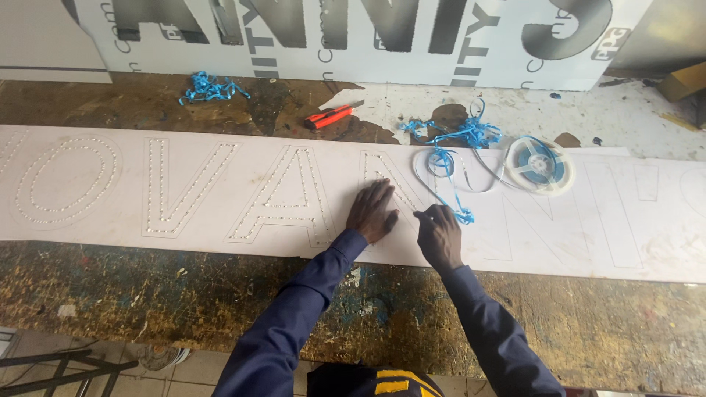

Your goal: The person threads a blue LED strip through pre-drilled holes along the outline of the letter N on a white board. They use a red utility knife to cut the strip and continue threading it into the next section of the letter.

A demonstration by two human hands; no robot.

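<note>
The long white panel (588, 235) ran across the workbench (147, 294), its near edge just below both hands, bare board open toward three o'clock. The left hand (373, 212) lay flat, fingers spread; the right hand (438, 234) pinched blue backing strip (462, 215), reel (540, 165) at one o'clock.

The left hand (373, 211) presses flat on the white sign panel (184, 242) with outlined letters; the right hand (439, 234) pinches blue-backed strip (450, 192) running from a reel (540, 165), orange utility knife (332, 115) beyond
</note>
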